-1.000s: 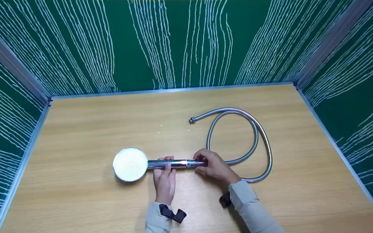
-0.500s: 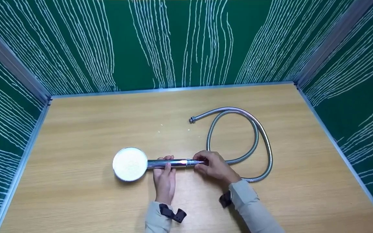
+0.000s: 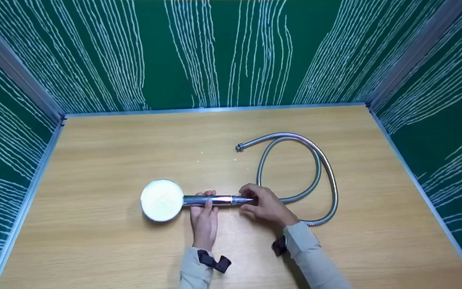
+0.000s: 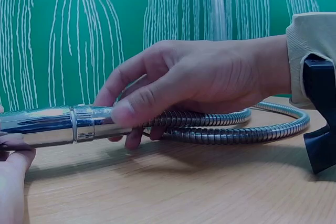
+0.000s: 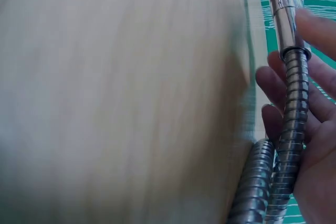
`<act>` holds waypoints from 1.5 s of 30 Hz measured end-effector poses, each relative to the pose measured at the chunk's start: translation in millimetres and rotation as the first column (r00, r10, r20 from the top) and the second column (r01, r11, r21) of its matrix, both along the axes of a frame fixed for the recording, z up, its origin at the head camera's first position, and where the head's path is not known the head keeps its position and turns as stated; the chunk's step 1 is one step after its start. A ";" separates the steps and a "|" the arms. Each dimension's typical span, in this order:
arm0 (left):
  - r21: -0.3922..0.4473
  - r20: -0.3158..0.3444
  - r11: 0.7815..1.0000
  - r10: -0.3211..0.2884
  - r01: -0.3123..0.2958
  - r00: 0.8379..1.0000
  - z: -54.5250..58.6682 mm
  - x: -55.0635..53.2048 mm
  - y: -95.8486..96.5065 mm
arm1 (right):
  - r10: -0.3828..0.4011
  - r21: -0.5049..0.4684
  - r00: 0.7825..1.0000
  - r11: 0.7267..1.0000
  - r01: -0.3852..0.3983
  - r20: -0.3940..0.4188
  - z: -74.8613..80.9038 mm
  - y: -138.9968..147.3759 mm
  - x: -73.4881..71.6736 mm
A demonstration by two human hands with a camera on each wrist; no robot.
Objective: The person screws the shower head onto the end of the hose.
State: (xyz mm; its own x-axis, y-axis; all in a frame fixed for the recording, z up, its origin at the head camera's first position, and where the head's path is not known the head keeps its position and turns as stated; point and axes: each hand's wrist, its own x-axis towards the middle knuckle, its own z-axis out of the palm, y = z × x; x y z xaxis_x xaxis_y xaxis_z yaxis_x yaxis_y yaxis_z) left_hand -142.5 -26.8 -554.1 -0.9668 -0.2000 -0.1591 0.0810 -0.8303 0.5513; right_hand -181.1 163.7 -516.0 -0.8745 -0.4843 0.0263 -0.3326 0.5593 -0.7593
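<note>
A round shower head with a pale face and chrome handle lies level, its face up, at the left. My left hand holds the handle, thumb on top and fingertips showing at the far side. At the handle's right end is the tapered chrome connector of a metal shower hose. My right hand pinches this connector, the thumb on the near side and fingers beyond. The right wrist view shows the ribbed hose leaving the connector and passing in front of the curled fingers.
The hose loops on the wooden table, its free end nut pointing left. Small white specks lie near the table's middle. Green walls with white streaks stand at the back and sides. Each wrist wears a black camera mount.
The right thumb and fingers have shifted slightly about the connector. The left hand keeps its hold on the handle, and the hose loop lies as before. The head view has tilted a little.
</note>
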 end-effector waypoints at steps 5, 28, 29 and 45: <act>-0.015 0.002 1.000 -0.017 0.017 1.000 0.9 -5.0 0.7 | -0.039 0.010 0.999 0.999 0.039 0.033 2.5 -0.4 -1.5; -0.045 0.024 0.998 -0.043 0.044 0.999 -0.1 -4.3 -2.2 | -0.027 0.029 0.999 0.999 0.026 0.034 0.5 1.4 0.9; -0.045 0.024 0.998 -0.043 0.044 0.999 0.3 -4.5 -2.1 | -0.025 0.034 0.999 0.999 0.023 0.038 1.6 1.2 0.8; -0.032 0.000 0.999 0.000 0.000 1.000 -1.1 0.5 0.2 | -0.030 0.004 0.995 1.000 0.030 0.098 2.7 -3.3 1.0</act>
State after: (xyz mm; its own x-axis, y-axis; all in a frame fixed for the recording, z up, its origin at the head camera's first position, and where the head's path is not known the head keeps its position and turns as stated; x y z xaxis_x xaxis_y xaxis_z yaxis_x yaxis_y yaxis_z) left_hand -142.0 -26.5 -555.2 -0.9669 -0.2048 -0.1524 0.0810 -0.8123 0.5776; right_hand -180.1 160.4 -513.3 -0.8869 -0.4579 -0.0620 -0.2394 0.5701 -0.7859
